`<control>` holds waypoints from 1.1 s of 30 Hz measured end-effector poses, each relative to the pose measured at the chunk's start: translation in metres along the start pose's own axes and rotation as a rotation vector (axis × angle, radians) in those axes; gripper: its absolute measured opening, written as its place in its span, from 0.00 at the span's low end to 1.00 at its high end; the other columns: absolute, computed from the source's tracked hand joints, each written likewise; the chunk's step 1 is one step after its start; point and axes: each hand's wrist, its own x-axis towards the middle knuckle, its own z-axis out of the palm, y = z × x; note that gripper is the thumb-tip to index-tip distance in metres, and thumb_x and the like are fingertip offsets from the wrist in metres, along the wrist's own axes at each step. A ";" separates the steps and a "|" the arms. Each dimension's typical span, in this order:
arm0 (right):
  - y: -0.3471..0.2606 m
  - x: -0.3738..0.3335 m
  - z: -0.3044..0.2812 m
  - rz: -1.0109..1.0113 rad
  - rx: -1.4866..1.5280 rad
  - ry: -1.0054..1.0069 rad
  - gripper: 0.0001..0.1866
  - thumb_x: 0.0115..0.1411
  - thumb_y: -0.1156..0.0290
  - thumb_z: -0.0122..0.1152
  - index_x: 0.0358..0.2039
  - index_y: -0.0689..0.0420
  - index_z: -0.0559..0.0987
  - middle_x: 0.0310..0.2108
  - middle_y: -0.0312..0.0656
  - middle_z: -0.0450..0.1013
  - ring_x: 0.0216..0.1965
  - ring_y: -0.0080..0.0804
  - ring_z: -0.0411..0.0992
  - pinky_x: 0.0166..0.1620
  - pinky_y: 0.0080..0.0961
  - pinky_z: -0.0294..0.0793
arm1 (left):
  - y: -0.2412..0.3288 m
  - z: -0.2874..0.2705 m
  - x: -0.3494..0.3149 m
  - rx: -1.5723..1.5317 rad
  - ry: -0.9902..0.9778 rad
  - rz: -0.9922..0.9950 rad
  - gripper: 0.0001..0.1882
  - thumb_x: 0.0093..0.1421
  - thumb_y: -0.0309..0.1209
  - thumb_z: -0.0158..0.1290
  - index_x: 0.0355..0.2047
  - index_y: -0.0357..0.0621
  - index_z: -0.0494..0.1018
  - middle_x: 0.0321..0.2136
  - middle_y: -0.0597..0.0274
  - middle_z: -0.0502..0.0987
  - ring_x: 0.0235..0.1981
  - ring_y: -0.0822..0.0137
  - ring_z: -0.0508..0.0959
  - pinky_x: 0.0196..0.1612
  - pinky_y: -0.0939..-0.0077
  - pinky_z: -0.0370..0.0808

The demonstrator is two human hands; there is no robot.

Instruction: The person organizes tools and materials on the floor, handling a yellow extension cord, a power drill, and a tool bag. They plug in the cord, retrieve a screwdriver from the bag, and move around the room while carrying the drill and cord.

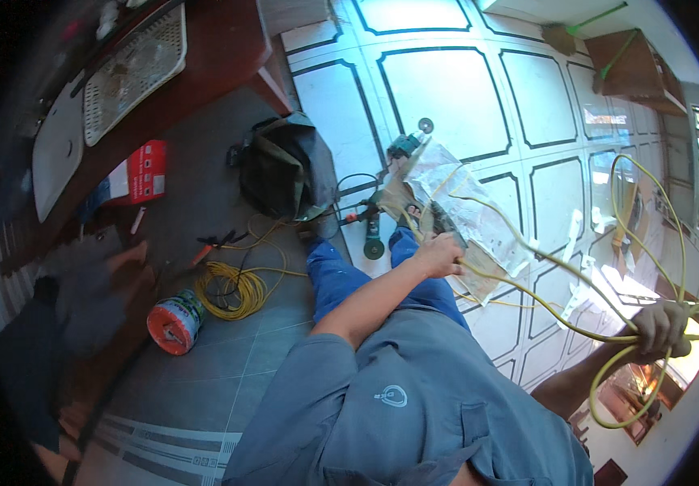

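Observation:
My left hand (440, 255) is closed round a yellow cord (528, 292) in front of my legs. At the right, my right hand (659, 328) grips several loose loops of the same yellow cord (681, 243), raised away from my body. The cord sags between the two hands. Just beyond my left hand is a dark, flat object (447, 223) that I cannot make out. Two angle grinders lie past my feet: a teal one (404, 146) by a plastic sheet (463, 182), and another (374, 239) with its disc toward me.
A dark bag (285, 166) stands left of the grinders. Nearer are a coil of yellow cord (232, 292), an orange bucket (173, 326) and a red box (147, 172). Another person (66, 340) is at the left edge. A wooden table (228, 49) stands far left.

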 end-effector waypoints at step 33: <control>-0.011 -0.197 -0.262 0.199 -0.694 0.845 0.18 0.69 0.54 0.59 0.43 0.57 0.78 0.29 0.40 0.73 0.27 0.27 0.68 0.32 0.26 0.71 | 0.019 -0.059 -0.078 -0.451 -0.011 -0.629 0.25 0.70 0.50 0.47 0.33 0.40 0.79 0.22 0.57 0.81 0.26 0.62 0.83 0.32 0.64 0.77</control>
